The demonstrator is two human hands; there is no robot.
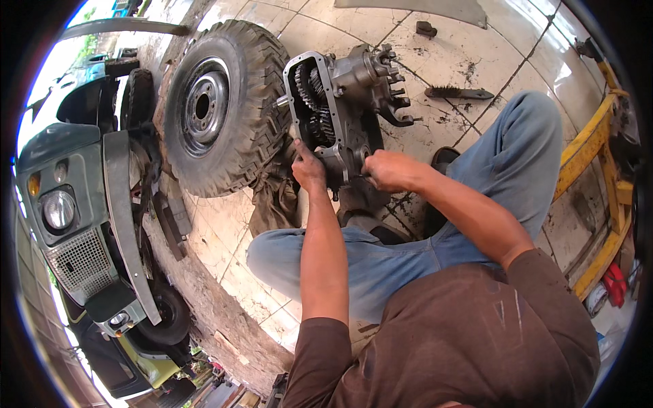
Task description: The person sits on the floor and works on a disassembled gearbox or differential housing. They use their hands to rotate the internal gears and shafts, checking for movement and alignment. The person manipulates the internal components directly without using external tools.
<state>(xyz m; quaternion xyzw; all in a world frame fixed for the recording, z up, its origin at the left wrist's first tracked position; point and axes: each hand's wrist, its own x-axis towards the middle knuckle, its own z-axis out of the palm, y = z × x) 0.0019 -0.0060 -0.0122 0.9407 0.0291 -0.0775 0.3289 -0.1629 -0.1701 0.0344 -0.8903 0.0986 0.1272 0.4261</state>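
Note:
A grey metal gearbox housing point(347, 129) rests on the floor in front of me, its top opening showing toothed gears point(313, 102) inside. Forked metal lugs point(394, 88) stick out from its right side. At the near left corner of the opening, my left hand point(309, 168) is closed round the housing's flange, thumb pointing up along the rim. My right hand point(393, 170) is a closed fist against the near right side, beside a round bore point(364, 152). What its fingers hold, if anything, is hidden.
A wheel with a knobbly tyre point(262, 102) stands left of the housing, near a dark cloth point(275, 200). A wire brush point(460, 92) and a small dark metal part point(426, 28) lie on the tiles. A yellow frame point(585, 146) stands right; a green vehicle point(71, 177) is left.

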